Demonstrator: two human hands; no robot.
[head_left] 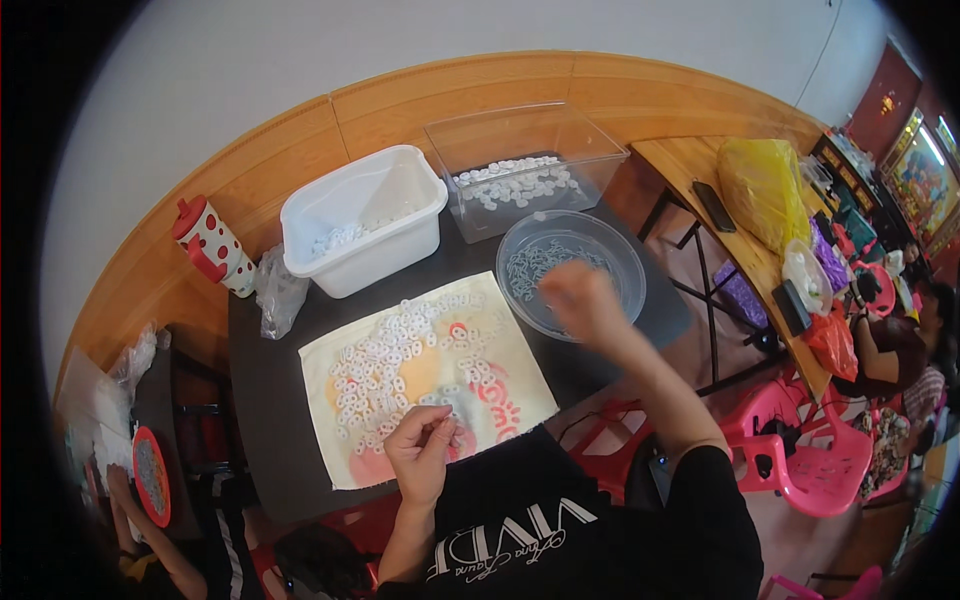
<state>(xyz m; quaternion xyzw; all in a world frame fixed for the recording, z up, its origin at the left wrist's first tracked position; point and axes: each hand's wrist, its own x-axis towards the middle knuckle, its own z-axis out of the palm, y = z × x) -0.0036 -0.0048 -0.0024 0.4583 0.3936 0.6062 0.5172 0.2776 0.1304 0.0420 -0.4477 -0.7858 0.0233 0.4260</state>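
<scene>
A cream cloth (520, 400) with a printed pattern lies on the dark table, covered with many small white oval pieces (385, 345) that have holes in them. Over its near edge my left hand (420, 450) is closed, thumb against fingers; whatever it pinches is too small to make out. My right hand (585, 305) hovers over the near side of a round see-through tub (632, 270), its fingers curled together and their tips partly hidden. Many small grey metal pieces (545, 265), perhaps hooks or screws, lie in that tub.
Behind the cloth stand a white plastic basin (370, 255) and a see-through box (520, 225), both with small white pieces inside. A dotted tumbler (215, 245) and a plastic bag (280, 290) are at the left. Other people sit at both sides; pink chairs (800, 450) stand right.
</scene>
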